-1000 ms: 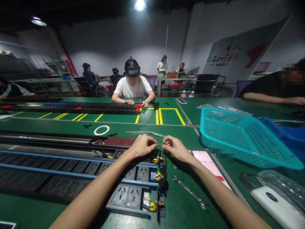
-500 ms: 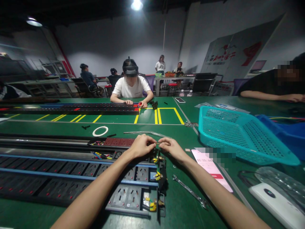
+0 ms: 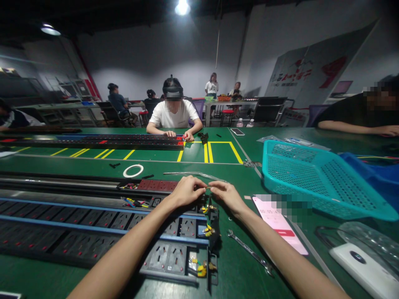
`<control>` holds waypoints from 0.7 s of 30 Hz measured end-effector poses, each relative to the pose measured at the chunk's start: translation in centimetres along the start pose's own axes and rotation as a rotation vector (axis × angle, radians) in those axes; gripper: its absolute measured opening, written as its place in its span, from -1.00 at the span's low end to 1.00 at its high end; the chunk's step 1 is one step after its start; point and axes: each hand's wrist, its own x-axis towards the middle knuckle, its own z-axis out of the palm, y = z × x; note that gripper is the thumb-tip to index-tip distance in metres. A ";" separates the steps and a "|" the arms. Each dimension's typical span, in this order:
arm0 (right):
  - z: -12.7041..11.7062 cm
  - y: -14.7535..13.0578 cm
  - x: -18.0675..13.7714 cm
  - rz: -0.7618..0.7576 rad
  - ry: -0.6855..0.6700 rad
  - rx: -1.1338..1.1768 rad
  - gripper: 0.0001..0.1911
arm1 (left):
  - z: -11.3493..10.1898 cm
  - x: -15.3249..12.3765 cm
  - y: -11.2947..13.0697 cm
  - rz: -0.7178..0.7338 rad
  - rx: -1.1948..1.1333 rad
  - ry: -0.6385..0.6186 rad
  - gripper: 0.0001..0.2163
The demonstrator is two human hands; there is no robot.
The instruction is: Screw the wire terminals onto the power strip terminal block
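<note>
My left hand (image 3: 188,192) is closed in a pinch on one end of a small brass-coloured piece (image 3: 208,187), too small to identify exactly. At its other end, the fingertips of my right hand (image 3: 228,196) pinch it too. Both hands are raised over the right ends of several long black socket strips (image 3: 166,256) lying side by side. Yellow-green wires (image 3: 201,269) and brass-coloured fittings show at the strip ends, beside black end plates. A strip with dark red sockets (image 3: 158,185) lies partly behind my left hand. Below my right hand rests a metal wrench (image 3: 250,252).
A turquoise basket (image 3: 311,182) and a blue bin (image 3: 370,170) stand at right. Nearer are a phone (image 3: 282,226) and a white power bank (image 3: 358,265). A white tape ring (image 3: 133,170) lies beyond the strips. Across the table, a co-worker's hands (image 3: 179,135) touch other strips.
The view has shifted slightly, so everything sits a little further right. Both hands keep their pinch on the brass-coloured piece, which shows a bit more clearly between the fingertips.
</note>
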 end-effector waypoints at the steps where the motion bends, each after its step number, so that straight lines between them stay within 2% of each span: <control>1: 0.0 -0.1 -0.1 0.001 0.012 0.021 -0.61 | 0.0 0.0 0.0 0.001 0.000 -0.001 -0.82; 6: 0.4 -0.5 -0.4 0.004 0.060 0.092 -0.52 | -0.1 0.0 0.0 0.013 -0.001 -0.011 -0.82; 16: 0.8 -1.0 -0.5 -0.014 0.082 0.073 -0.57 | -0.2 -0.1 -0.1 0.011 -0.028 -0.025 -0.81; 21: 0.7 -1.1 -0.6 -0.019 0.067 0.056 -0.59 | -0.4 -0.2 -0.4 -0.012 -0.049 -0.027 -0.74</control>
